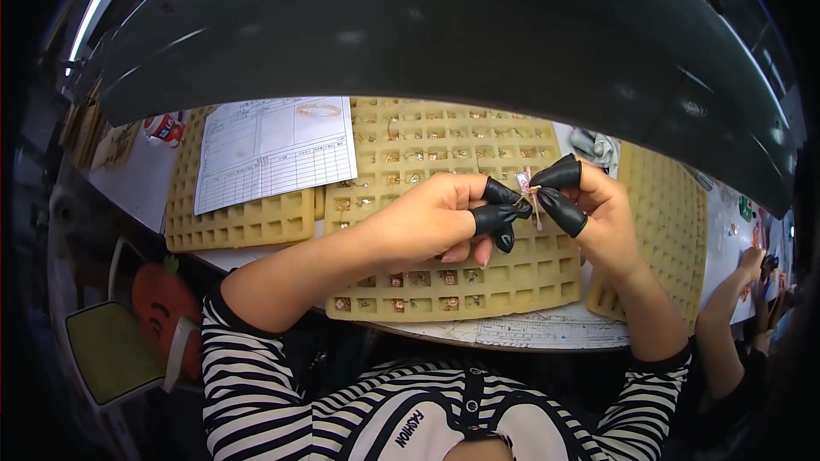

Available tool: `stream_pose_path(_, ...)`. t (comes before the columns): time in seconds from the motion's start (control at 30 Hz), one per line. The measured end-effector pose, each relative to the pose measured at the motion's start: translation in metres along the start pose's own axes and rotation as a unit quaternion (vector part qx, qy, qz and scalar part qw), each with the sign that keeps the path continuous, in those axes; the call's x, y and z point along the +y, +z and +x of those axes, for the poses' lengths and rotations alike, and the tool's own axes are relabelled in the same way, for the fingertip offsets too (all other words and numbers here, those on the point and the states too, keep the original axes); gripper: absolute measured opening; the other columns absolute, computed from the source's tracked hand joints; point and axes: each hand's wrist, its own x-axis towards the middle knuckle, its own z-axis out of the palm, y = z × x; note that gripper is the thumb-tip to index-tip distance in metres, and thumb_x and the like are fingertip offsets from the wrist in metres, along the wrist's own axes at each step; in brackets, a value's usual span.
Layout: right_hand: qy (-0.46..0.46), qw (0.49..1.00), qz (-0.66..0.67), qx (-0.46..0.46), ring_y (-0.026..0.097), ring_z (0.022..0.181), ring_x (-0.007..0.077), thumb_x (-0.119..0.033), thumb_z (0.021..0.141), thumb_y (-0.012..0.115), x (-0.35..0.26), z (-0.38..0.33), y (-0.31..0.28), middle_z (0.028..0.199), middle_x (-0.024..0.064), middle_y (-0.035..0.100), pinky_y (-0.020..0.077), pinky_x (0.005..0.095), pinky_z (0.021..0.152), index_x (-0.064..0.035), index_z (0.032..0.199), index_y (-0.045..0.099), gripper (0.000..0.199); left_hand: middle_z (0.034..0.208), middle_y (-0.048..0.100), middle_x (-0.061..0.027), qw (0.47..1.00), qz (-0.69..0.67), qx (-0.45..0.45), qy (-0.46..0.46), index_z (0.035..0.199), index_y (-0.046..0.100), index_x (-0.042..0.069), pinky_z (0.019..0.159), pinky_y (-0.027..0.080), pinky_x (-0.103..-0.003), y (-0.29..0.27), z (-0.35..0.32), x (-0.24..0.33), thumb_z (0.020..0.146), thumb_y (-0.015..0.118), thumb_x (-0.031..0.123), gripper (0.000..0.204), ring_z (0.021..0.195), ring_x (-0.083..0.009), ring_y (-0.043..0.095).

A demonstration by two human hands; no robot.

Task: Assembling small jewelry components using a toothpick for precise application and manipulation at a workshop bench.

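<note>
My left hand and my right hand meet above a yellow compartment tray, with black finger cots on thumbs and forefingers. Between their fingertips is a small, thin, pale gold-coloured piece, apparently jewellery, with a white and pink bit at its upper end. My right thumb and forefinger pinch it from the right. From the left, my left thumb and forefinger close on its side, partly hiding it. Little metallic pieces lie in many of the tray's square pockets.
A printed form lies across another yellow tray at left; a third tray stands at right. Overhead curves a dark shade. A red and white container is at far left. Another person's arm reaches in at far right.
</note>
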Motion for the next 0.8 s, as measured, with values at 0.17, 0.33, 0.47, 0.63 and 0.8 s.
stream_pose_path(0.17, 0.079, 0.987, 0.131, 0.055, 0.052, 0.067, 0.005, -0.007, 0.084, 0.059, -0.002, 0.001, -0.006, 0.081, 0.0004, 0.06, 0.0422, 0.0194, 0.063, -0.001, 0.095, 0.058, 0.012, 0.066, 0.06, -0.0072, 1.0, -0.004, -0.01, -0.011, 0.091, 0.055, 0.001, 0.043, 0.033, -0.017, 0.001, -0.001, 0.004, 0.085, 0.041, 0.0, 0.015, 0.046, -0.0043, 0.043)
stream_pose_path(0.33, 0.068, 0.978, 0.193, 0.046, 0.052, 0.064, 0.0079, -0.015, 0.086, 0.058, -0.001, 0.004, -0.006, 0.069, 0.002, 0.057, 0.0412, 0.0214, 0.064, -0.0002, 0.093, 0.06, 0.017, 0.07, 0.062, -0.0083, 0.999, -0.045, -0.015, -0.011, 0.096, 0.056, 0.001, 0.044, 0.035, -0.017, -0.001, -0.002, 0.003, 0.089, 0.042, 0.004, 0.017, 0.047, -0.0053, 0.046)
stream_pose_path(0.47, 0.058, 0.971, 0.231, 0.021, 0.055, 0.064, 0.0113, -0.022, 0.086, 0.056, 0.006, 0.004, -0.013, 0.09, 0.0089, 0.061, 0.0435, 0.0229, 0.061, -0.0019, 0.097, 0.055, 0.023, 0.087, 0.063, -0.0169, 0.995, -0.086, -0.049, -0.024, 0.112, 0.053, -0.002, 0.049, 0.049, -0.021, -0.007, 0.001, 0.001, 0.093, 0.045, 0.015, 0.026, 0.061, -0.0155, 0.062)
stream_pose_path(0.63, 0.045, 0.954, 0.296, 0.029, 0.057, 0.064, 0.0143, -0.02, 0.087, 0.053, -0.001, 0.006, -0.012, 0.071, 0.0111, 0.061, 0.0456, 0.025, 0.064, 0.0047, 0.097, 0.058, 0.027, 0.104, 0.057, -0.0192, 0.99, -0.14, -0.026, -0.025, 0.113, 0.047, -0.006, 0.049, 0.052, -0.025, -0.005, 0.002, 0.0, 0.095, 0.041, 0.023, 0.035, 0.081, -0.0249, 0.064)
stream_pose_path(0.8, 0.005, 0.925, 0.38, -0.004, 0.063, 0.084, 0.0265, -0.02, 0.091, 0.045, 0.002, 0.008, -0.017, 0.094, 0.0221, 0.062, 0.0532, 0.0349, 0.074, 0.0088, 0.105, 0.056, 0.034, 0.095, 0.059, -0.0159, 0.991, -0.125, -0.029, -0.028, 0.101, 0.051, -0.004, 0.051, 0.051, -0.024, -0.003, 0.0, 0.003, 0.094, 0.042, 0.018, 0.026, 0.072, -0.0179, 0.063)
